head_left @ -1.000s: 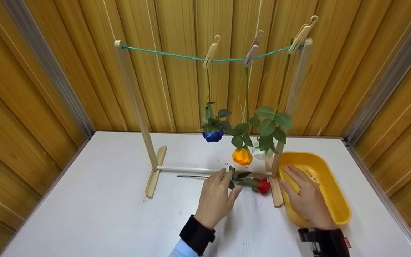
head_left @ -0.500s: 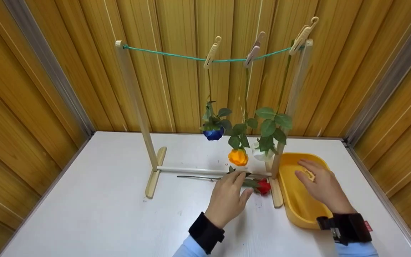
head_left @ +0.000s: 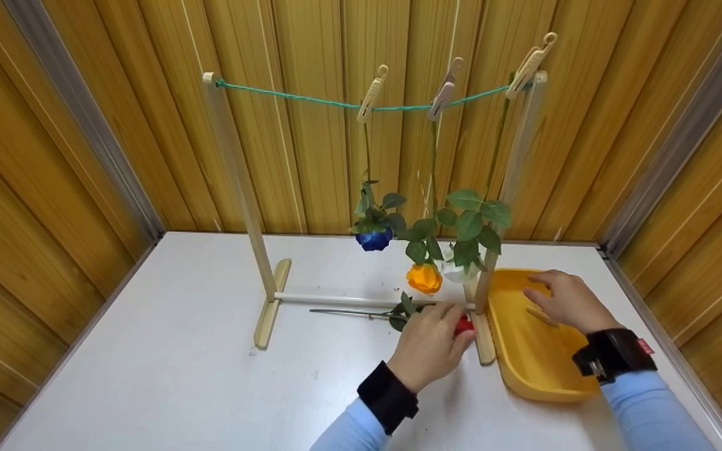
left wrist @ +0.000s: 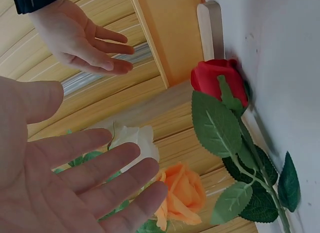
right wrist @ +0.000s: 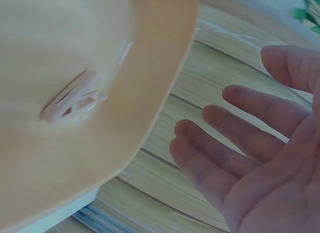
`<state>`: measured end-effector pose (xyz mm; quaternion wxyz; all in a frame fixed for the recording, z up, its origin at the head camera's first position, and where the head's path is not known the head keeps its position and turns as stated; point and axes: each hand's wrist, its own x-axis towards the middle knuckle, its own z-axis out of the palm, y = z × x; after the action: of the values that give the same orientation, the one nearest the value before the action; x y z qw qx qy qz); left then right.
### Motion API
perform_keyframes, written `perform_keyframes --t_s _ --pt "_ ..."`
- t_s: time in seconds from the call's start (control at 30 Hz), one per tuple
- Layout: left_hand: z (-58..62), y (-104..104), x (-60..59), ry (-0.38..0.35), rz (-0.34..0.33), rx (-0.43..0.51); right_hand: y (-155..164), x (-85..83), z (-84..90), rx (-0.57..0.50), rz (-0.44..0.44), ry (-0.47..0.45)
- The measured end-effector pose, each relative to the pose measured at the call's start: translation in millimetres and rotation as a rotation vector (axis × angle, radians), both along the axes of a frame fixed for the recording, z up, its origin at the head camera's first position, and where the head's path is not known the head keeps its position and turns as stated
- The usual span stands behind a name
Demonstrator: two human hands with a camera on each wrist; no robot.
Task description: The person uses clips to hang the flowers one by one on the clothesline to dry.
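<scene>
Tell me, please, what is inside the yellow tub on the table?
Inside the yellow tub lies one pale clothespin, loose on its floor. The right hand hovers open over the tub's far part, so the head view cannot show what lies beneath it.

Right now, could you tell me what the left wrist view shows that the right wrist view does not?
Only the left wrist view shows the red rose lying on the table, the white rose, the orange rose and the open left hand. Only the right wrist view shows a pale clothespin lying inside the tub. Both show the yellow tub and the right hand, open and holding nothing.
</scene>
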<state>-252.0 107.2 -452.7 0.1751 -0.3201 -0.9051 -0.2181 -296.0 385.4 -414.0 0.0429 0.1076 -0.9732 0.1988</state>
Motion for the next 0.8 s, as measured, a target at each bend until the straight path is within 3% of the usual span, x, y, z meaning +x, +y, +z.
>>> perform_keyframes --t_s 0.27,0.53,0.8 --pt "0.6 18.5 -4.4 -0.034 -0.031 -0.063 6.9 -20.5 -8.4 0.096 -0.015 -0.124" --pt "-6.0 31.2 -7.5 -0.033 -0.001 -0.112 8.3 -32.9 -20.5 0.138 -0.008 -0.117" --pt "-11.2 37.6 -9.4 -0.109 0.009 -0.143 4.0 -41.5 -26.6 0.189 -0.056 -0.207"
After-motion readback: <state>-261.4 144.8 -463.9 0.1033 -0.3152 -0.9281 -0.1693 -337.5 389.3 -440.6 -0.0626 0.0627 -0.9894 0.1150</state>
